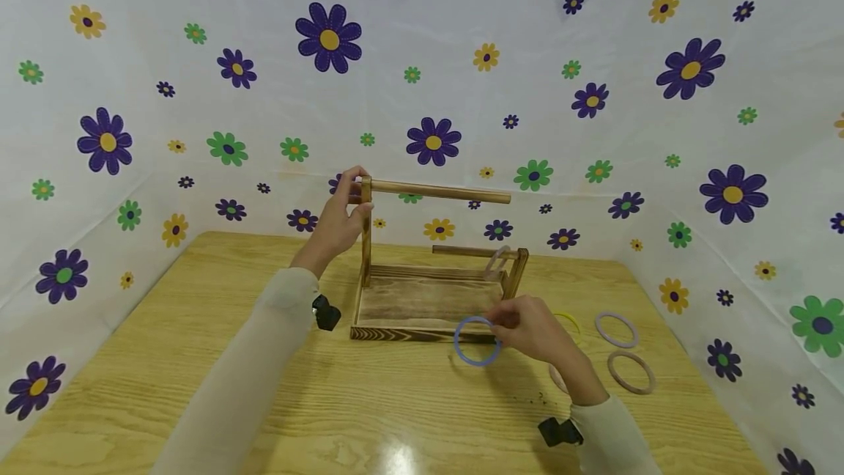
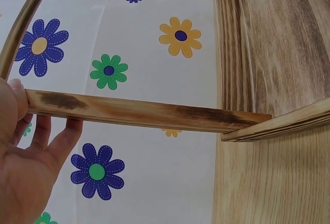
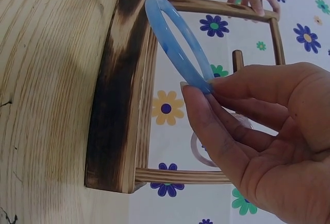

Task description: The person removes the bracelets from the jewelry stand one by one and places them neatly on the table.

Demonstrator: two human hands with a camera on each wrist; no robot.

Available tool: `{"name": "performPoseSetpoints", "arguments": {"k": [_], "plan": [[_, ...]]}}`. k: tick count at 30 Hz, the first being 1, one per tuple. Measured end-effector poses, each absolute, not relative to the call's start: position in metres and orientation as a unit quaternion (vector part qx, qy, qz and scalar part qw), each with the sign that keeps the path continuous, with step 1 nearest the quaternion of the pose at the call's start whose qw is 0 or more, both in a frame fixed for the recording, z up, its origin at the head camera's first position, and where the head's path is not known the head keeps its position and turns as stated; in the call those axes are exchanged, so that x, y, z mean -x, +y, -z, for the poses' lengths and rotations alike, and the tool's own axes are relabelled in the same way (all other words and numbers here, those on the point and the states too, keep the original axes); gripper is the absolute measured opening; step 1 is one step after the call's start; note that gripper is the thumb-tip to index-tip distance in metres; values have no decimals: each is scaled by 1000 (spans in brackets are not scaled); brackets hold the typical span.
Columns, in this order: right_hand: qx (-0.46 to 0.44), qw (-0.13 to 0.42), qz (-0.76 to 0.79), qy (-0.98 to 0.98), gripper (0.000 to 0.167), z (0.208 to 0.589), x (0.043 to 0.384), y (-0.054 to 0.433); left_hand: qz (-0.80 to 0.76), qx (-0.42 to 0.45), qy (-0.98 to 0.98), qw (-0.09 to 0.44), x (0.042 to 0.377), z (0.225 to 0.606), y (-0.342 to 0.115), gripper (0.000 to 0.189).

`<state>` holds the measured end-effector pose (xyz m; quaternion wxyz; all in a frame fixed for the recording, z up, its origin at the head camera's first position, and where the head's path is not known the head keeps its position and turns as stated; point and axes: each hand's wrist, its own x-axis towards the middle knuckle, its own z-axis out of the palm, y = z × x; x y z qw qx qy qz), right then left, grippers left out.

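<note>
My left hand [image 1: 339,224] grips the top of the left upright post [image 1: 366,240] of a wooden bangle stand, thumb on one side and fingers on the other in the left wrist view. From that post an upper rod [image 1: 442,192] extends to the right. A lower rod [image 1: 461,250] comes from the shorter right post, with a pale bangle [image 3: 195,149] hanging on it. My right hand [image 1: 532,328] pinches a blue bangle [image 3: 172,54] between thumb and fingertips, in front of the tray's [image 1: 422,303] front edge. Its remaining fingers are curled behind.
On the wooden table [image 1: 165,314], right of the stand, lie a lilac bangle [image 1: 613,314] and a brown bangle [image 1: 612,370]. A yellow bangle [image 1: 572,319] and a pale bangle [image 1: 555,378] are partly hidden by my right hand and wrist. Flower-printed cloth [image 1: 395,101] surrounds the table's back and sides.
</note>
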<state>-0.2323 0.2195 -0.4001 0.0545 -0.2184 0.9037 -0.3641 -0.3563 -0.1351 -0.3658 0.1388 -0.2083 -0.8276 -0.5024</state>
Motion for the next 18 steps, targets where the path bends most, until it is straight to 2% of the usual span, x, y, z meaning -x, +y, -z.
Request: {"name": "performPoseSetpoints", "arguments": {"k": [18], "plan": [[228, 72, 337, 911, 16, 403, 229, 236, 494, 206, -832, 147, 359, 367, -133, 46]]}}
